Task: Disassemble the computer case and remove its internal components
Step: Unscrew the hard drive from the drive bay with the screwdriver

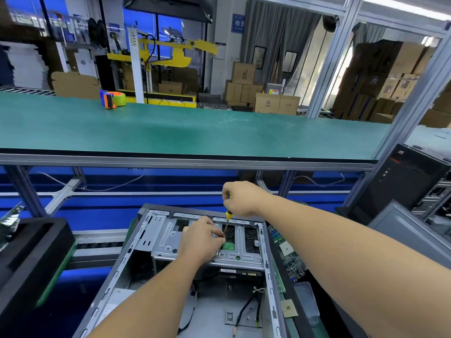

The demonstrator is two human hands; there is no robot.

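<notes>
Screwdriver (pixel 227 219) is gripped at the handle top by the right hand (pixel 240 198), fingers curled round it, shaft held near upright so the tip lands square on a fastener. Tip is steadied by the left hand (pixel 201 237): fingertips are pinched at the lower shaft, right at the drive cage (pixel 207 240), probably to keep the bit from slipping off the screw head. The screw itself is hidden under the fingers.

Computer case (pixel 195 276) is laid on its side, open face up, directly below the hands, so the cage fasteners are reached from above. A drive's green board (pixel 228 246) is seen through a cage cutout, so the drive is judged still mounted. Loose cables (pixel 249 306) are left in the emptied lower bay.

A removed motherboard (pixel 286 254) is parked just beside the case's right wall. Another black tower (pixel 405 181) is stood further right. A tape dispenser (pixel 112 98) sits on the green bench (pixel 195 132) behind, well apart.

Step judged: cage or drive screw being undone; case largely stripped.
</notes>
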